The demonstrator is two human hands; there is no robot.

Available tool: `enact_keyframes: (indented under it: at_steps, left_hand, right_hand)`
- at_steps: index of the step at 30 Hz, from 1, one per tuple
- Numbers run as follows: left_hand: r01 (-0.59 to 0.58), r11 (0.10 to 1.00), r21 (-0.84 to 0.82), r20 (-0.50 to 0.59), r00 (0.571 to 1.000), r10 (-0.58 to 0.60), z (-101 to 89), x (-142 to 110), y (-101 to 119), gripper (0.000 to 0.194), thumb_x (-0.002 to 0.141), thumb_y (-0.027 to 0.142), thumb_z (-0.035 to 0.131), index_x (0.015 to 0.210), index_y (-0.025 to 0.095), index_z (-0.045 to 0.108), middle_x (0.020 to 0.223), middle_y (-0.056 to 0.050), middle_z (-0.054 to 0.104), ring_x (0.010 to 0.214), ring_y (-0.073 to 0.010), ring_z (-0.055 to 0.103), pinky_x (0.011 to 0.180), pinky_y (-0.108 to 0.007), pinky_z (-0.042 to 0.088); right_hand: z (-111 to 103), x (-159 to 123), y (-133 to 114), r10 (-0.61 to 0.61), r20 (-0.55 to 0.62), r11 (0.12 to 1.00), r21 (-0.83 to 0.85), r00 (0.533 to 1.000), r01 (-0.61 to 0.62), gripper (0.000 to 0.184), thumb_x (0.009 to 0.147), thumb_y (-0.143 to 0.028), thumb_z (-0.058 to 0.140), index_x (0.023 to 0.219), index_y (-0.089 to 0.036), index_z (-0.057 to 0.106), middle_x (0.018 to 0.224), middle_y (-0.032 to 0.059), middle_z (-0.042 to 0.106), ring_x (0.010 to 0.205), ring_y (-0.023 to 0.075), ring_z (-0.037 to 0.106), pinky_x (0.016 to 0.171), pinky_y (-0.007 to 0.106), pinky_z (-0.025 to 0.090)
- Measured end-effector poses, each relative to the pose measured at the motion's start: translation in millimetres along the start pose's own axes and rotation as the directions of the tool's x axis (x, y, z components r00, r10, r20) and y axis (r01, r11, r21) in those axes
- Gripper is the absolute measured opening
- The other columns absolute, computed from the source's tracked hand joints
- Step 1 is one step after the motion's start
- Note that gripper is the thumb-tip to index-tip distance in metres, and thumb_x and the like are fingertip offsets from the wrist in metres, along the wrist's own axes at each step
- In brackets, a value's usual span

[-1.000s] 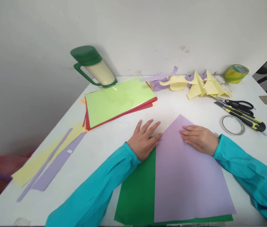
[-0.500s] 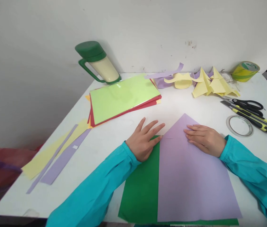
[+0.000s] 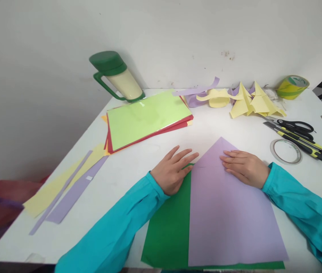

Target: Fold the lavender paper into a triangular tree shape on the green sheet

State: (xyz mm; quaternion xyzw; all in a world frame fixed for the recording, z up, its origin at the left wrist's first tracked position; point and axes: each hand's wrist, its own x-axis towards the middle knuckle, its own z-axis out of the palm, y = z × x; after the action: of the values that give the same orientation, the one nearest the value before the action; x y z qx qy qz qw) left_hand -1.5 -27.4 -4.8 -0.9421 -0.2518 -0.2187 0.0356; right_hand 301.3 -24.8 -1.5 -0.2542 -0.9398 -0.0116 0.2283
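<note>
A purple sheet of paper [image 3: 229, 220] with a pointed top lies over a green sheet [image 3: 168, 231] at the front of the table. My right hand [image 3: 245, 167] rests flat on the upper right of the purple paper, fingers stretched out to the left. At the paper's upper left edge is my left hand [image 3: 174, 170], fingers spread, partly over the green sheet's top corner. Its thumb side is by the purple edge; whether it touches the paper I cannot tell. Neither hand holds anything.
Tape roll [image 3: 285, 151], utility knife [image 3: 300, 142] and scissors [image 3: 296, 125] lie at right. Behind are folded yellow paper shapes [image 3: 242, 102] and a wide tape roll [image 3: 292, 87]. A stack of coloured sheets [image 3: 149, 119], a thermos [image 3: 121, 77] and paper strips [image 3: 72, 193] occupy the left.
The whole view has shifted slightly. My left hand has moved a little down along the paper's edge; my right hand keeps its place on the purple paper.
</note>
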Motion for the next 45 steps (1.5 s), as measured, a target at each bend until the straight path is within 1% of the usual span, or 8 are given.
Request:
enact_keyframes:
  at_steps: [6, 11, 18, 27, 34, 37, 39, 45]
  left_hand:
    - [0.014, 0.996, -0.087, 0.031, 0.999, -0.012, 0.1, -3.0, -6.0, 0.03, 0.078, 0.005, 0.043, 0.1, 0.016, 0.061, 0.145, -0.015, 0.04, 0.137, -0.0285, 0.032, 0.107, -0.059, 0.03]
    - [0.038, 0.992, -0.12, 0.015, 0.999, -0.037, 2.8, -4.1, -9.6, 0.034, 0.076, 0.004, 0.045, 0.102, 0.019, 0.061, 0.15, -0.013, 0.034, 0.138, -0.028, 0.03, 0.106, -0.06, 0.03]
    - [0.0, 0.994, -0.106, -0.083, 0.997, -0.008, 9.1, 0.9, -6.6, 0.031, 0.078, 0.002, 0.042, 0.098, 0.017, 0.061, 0.142, -0.016, 0.044, 0.135, -0.0274, 0.036, 0.105, -0.058, 0.032]
    - [0.001, 0.994, -0.108, 0.026, 1.0, 0.001, 3.0, -1.1, -7.2, 0.03, 0.079, 0.005, 0.042, 0.096, 0.015, 0.065, 0.138, -0.016, 0.05, 0.134, -0.0281, 0.037, 0.105, -0.055, 0.036]
    - [-0.017, 0.986, -0.163, 0.021, 1.0, 0.02, 5.9, -5.9, -14.3, 0.028, 0.083, 0.008, 0.039, 0.092, 0.016, 0.065, 0.135, -0.014, 0.053, 0.132, -0.0266, 0.041, 0.103, -0.053, 0.039]
    - [-0.027, 0.98, -0.198, -0.054, 0.998, 0.016, 9.0, -5.9, -18.0, 0.027, 0.086, 0.01, 0.038, 0.09, 0.016, 0.064, 0.132, -0.016, 0.055, 0.128, -0.024, 0.045, 0.103, -0.051, 0.04]
    - [-0.023, 0.981, -0.193, -0.105, 0.994, 0.002, 12.0, -2.6, -17.9, 0.03, 0.088, 0.01, 0.036, 0.099, 0.017, 0.063, 0.126, -0.015, 0.06, 0.125, -0.0221, 0.048, 0.101, -0.049, 0.043]
    - [0.011, 0.99, -0.141, 0.062, 0.998, -0.002, 23.5, 30.4, -8.7, 0.038, 0.085, 0.008, 0.038, 0.115, 0.013, 0.06, 0.131, -0.013, 0.057, 0.126, -0.0254, 0.047, 0.101, -0.047, 0.045]
  right_hand:
    - [0.7, -0.4, 0.3, 0.003, 0.007, 1.0, -0.013, 1.0, -0.003, 0.026, 0.094, -0.024, 0.047, 0.106, -0.017, 0.069, 0.114, 0.0052, 0.069, 0.114, 0.0211, 0.06, 0.098, 0.036, 0.053]
    - [0.6, -0.2, 0.5, 0.002, 0.015, 1.0, -0.01, 1.0, -0.002, 0.026, 0.094, -0.023, 0.047, 0.106, -0.016, 0.069, 0.113, 0.0052, 0.069, 0.114, 0.0223, 0.06, 0.097, 0.037, 0.053]
    - [1.4, -1.2, 1.1, 0.004, 0.017, 1.0, 0.003, 1.0, -0.004, 0.026, 0.094, -0.022, 0.047, 0.107, -0.016, 0.069, 0.115, 0.0057, 0.068, 0.116, 0.0218, 0.059, 0.098, 0.038, 0.052]
    - [1.4, -1.1, 1.4, 0.007, 0.022, 1.0, 0.0, 1.0, -0.007, 0.026, 0.094, -0.023, 0.047, 0.106, -0.016, 0.069, 0.115, 0.0047, 0.068, 0.113, 0.0228, 0.06, 0.097, 0.038, 0.053]
    - [3.1, -1.8, 1.7, 0.013, 0.018, 1.0, 0.023, 1.0, -0.013, 0.026, 0.094, -0.023, 0.048, 0.108, -0.017, 0.069, 0.115, 0.0048, 0.068, 0.115, 0.0227, 0.06, 0.097, 0.039, 0.053]
    - [4.0, -2.3, 1.7, 0.01, 0.016, 1.0, 0.018, 1.0, -0.01, 0.026, 0.094, -0.023, 0.048, 0.107, -0.016, 0.069, 0.115, 0.0051, 0.068, 0.114, 0.0234, 0.06, 0.096, 0.04, 0.054]
    - [4.4, -2.6, 1.7, 0.015, 0.021, 1.0, 0.013, 1.0, -0.016, 0.026, 0.094, -0.023, 0.048, 0.107, -0.017, 0.069, 0.116, 0.0045, 0.068, 0.115, 0.0226, 0.059, 0.097, 0.039, 0.053]
    - [5.4, -3.2, 1.2, 0.025, 0.014, 1.0, 0.004, 1.0, -0.026, 0.026, 0.094, -0.025, 0.047, 0.106, -0.015, 0.069, 0.115, 0.006, 0.068, 0.113, 0.0229, 0.061, 0.096, 0.039, 0.053]
